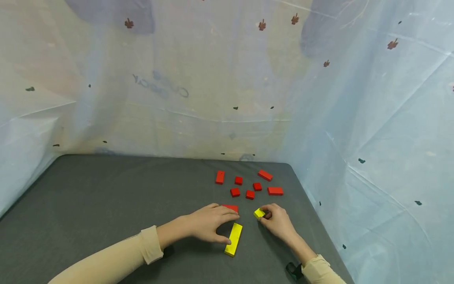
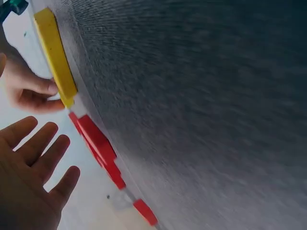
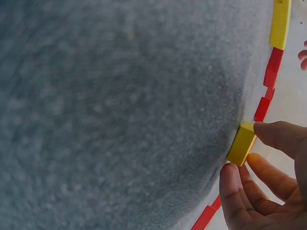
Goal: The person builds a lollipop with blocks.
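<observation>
My right hand [image 1: 279,223] pinches a small yellow block [image 1: 258,213] between thumb and fingers, at the table's surface. The right wrist view shows the thumb on one end of that block [image 3: 241,143] and fingertips at the other. My left hand [image 1: 210,223] hovers with fingers spread, and nothing is held in it. Its thumb tip overlaps the edge of a long yellow block [image 1: 234,238] in the head view; I cannot tell if they touch. Beyond the left fingers lies a red block [image 1: 232,208], partly hidden by them.
Several red blocks lie scattered farther back, among them a long one [image 1: 220,177], another long one [image 1: 275,191] and a small cube [image 1: 250,194]. The dark grey table [image 1: 106,205] ends at a patterned plastic sheet [image 1: 198,79] behind and to the right.
</observation>
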The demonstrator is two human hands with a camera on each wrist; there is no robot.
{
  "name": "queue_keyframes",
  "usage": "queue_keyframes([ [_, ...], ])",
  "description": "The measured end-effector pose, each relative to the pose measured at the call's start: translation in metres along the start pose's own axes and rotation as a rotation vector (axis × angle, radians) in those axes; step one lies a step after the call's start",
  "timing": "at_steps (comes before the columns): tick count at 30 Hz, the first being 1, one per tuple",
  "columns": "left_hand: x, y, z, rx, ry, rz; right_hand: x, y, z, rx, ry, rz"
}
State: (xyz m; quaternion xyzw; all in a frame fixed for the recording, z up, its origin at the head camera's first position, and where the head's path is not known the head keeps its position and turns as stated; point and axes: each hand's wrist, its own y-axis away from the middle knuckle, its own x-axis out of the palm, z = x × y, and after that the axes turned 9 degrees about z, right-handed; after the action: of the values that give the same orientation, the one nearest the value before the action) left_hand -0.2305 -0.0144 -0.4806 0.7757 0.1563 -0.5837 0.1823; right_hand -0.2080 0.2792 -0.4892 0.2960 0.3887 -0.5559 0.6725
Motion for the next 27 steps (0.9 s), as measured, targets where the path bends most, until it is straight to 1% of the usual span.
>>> queue_keyframes([
  [4, 0.001, -0.009, -0.004, 0.027, -0.005, 0.056, 0.001, -0.001, 0.002, -0.016, 0.027, 0.000],
  [8, 0.002, -0.014, -0.007, 0.046, -0.024, 0.096, 0.002, -0.001, 0.004, -0.029, 0.031, -0.004],
  [15, 0.005, -0.016, -0.009, 0.063, -0.020, 0.158, 0.005, -0.001, 0.002, -0.046, 0.055, -0.010],
  [18, 0.006, -0.017, -0.009, 0.073, -0.013, 0.161, 0.005, -0.001, 0.000, -0.048, 0.060, -0.011],
  [21, 0.008, -0.018, -0.007, 0.088, -0.007, 0.150, 0.005, -0.001, -0.002, -0.040, 0.049, -0.014],
  [27, 0.007, -0.019, -0.007, 0.109, 0.019, 0.146, 0.006, 0.001, -0.003, -0.041, 0.041, -0.025],
])
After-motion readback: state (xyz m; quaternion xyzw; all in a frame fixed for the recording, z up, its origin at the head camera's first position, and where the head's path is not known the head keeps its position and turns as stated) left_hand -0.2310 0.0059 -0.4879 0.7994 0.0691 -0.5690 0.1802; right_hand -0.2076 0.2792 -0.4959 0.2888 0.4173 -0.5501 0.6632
